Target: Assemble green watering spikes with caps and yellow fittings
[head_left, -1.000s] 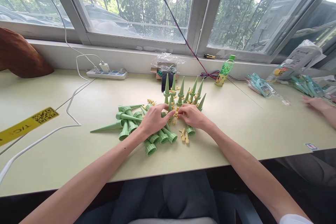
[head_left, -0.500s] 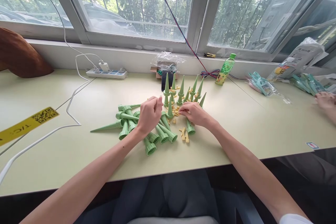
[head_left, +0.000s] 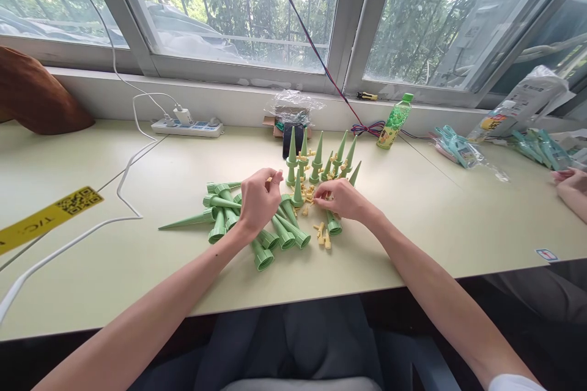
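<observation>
My left hand (head_left: pixel 260 200) is closed in a pinch above a heap of green plant-watering spikes (head_left: pixel 225 195); anything between its fingertips is too small or hidden to make out. My right hand (head_left: pixel 342 198) pinches thumb and forefinger together at a scatter of small yellow valves (head_left: pixel 308 193), and whether one is between them cannot be seen. Under that hand lies another green spike (head_left: pixel 334 225), partly covered. Several spikes (head_left: pixel 317 159) stand point up behind the hands, some with yellow valves fitted. Nearer the table edge rest a few loose yellow valves (head_left: pixel 322 237).
A dark phone (head_left: pixel 292 137) leans by a small box at the back. Further right stand a green drink bottle (head_left: pixel 394 121) and bagged teal items (head_left: pixel 456 145). A power strip (head_left: pixel 188 128) with a white cable is on the left. Another person's hand (head_left: pixel 572 184) shows far right.
My left hand's fingers have shifted slightly and loosened a little at the top. My right hand stays almost in place at the valves. The other person's hand has moved slightly.
</observation>
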Demonstrator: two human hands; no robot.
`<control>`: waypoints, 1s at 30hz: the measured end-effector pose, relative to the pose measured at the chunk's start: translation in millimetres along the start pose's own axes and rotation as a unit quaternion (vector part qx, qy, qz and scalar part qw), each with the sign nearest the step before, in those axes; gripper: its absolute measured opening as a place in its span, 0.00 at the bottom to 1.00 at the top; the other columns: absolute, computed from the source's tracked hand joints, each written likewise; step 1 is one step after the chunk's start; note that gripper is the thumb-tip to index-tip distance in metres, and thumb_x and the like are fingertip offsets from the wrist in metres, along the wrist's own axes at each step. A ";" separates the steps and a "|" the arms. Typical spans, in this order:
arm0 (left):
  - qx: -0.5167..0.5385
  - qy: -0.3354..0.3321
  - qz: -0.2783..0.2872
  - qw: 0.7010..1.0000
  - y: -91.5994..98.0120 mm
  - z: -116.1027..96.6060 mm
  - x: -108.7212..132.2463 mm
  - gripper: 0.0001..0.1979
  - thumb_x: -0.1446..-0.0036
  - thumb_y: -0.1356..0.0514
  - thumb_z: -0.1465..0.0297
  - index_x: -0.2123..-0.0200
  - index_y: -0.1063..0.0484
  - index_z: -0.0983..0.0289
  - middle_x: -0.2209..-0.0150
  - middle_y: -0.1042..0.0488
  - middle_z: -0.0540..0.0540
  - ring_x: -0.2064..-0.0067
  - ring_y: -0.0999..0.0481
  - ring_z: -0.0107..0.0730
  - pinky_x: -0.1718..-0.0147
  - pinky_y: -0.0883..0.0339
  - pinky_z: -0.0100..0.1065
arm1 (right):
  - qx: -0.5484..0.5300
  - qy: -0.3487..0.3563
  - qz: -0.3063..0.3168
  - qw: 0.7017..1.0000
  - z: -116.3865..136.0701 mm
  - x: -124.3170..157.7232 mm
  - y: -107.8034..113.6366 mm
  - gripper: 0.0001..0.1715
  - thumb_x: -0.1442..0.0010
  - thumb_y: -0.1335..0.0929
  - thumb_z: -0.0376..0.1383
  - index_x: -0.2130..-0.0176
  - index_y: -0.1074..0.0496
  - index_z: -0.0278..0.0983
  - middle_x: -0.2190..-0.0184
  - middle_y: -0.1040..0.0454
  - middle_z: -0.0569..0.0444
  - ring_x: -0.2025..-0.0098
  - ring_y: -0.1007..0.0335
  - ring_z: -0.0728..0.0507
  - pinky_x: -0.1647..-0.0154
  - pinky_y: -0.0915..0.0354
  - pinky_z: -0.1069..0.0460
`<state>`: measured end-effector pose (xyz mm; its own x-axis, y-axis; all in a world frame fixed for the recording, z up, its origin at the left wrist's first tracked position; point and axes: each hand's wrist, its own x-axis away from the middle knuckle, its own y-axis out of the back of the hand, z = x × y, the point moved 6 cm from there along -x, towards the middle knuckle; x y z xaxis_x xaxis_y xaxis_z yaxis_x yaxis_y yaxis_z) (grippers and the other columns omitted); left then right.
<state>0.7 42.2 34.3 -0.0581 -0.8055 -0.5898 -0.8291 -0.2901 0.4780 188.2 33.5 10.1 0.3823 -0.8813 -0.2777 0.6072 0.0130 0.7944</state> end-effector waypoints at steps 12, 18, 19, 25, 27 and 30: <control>0.014 0.012 -0.001 1.000 0.2 3.1 0.7 0.13 0.37 0.46 0.69 0.53 0.27 0.65 0.66 0.22 0.54 0.76 0.28 0.27 0.77 0.36 0.28 | -0.015 -0.004 -0.008 1.000 -1.2 1.9 1.2 0.04 0.44 0.31 0.31 0.71 0.25 0.35 0.74 0.24 0.55 0.71 0.32 0.49 0.66 0.37 0.54; 0.030 0.011 -0.008 0.999 -0.2 3.4 0.2 0.08 0.42 0.40 0.65 0.69 0.26 0.64 0.70 0.23 0.53 0.71 0.26 0.30 0.71 0.32 0.30 | -0.021 0.009 -0.012 1.000 0.6 2.7 2.0 0.04 0.45 0.32 0.30 0.72 0.29 0.36 0.74 0.26 0.57 0.71 0.33 0.50 0.67 0.37 0.54; 0.034 0.018 -0.004 0.999 -0.6 3.8 0.3 0.09 0.42 0.40 0.64 0.70 0.27 0.63 0.73 0.24 0.51 0.73 0.27 0.29 0.73 0.33 0.30 | -0.022 0.011 -0.013 1.000 1.0 2.7 2.1 0.04 0.45 0.32 0.30 0.72 0.29 0.36 0.74 0.26 0.57 0.71 0.33 0.50 0.67 0.37 0.54; 0.015 0.022 -0.007 1.000 1.8 -0.4 0.5 0.17 0.41 0.41 0.61 0.79 0.35 0.62 0.84 0.34 0.46 0.81 0.37 0.25 0.77 0.40 0.30 | -0.026 0.013 -0.024 0.999 2.6 2.3 4.7 0.03 0.45 0.32 0.30 0.71 0.30 0.36 0.72 0.26 0.56 0.70 0.32 0.49 0.67 0.36 0.54; 0.004 0.019 -0.009 1.000 2.3 -0.5 0.5 0.17 0.41 0.41 0.62 0.79 0.36 0.62 0.85 0.36 0.46 0.82 0.38 0.25 0.77 0.40 0.30 | -0.031 0.010 -0.027 0.999 2.2 2.3 5.4 0.04 0.44 0.32 0.30 0.71 0.31 0.36 0.72 0.26 0.56 0.70 0.32 0.49 0.67 0.36 0.54; 0.002 0.021 0.000 1.000 0.7 2.1 0.8 0.15 0.40 0.42 0.64 0.78 0.36 0.62 0.84 0.34 0.47 0.81 0.36 0.26 0.76 0.39 0.30 | -0.036 0.006 -0.035 0.999 0.1 2.1 5.7 0.04 0.44 0.33 0.30 0.71 0.32 0.36 0.73 0.27 0.56 0.70 0.32 0.49 0.67 0.35 0.53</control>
<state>-1.1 42.4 32.7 -0.0358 -0.8266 -0.5617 -0.8316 -0.2871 0.4754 192.4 31.7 14.1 0.3465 -0.8751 -0.3379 0.6806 -0.0133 0.7325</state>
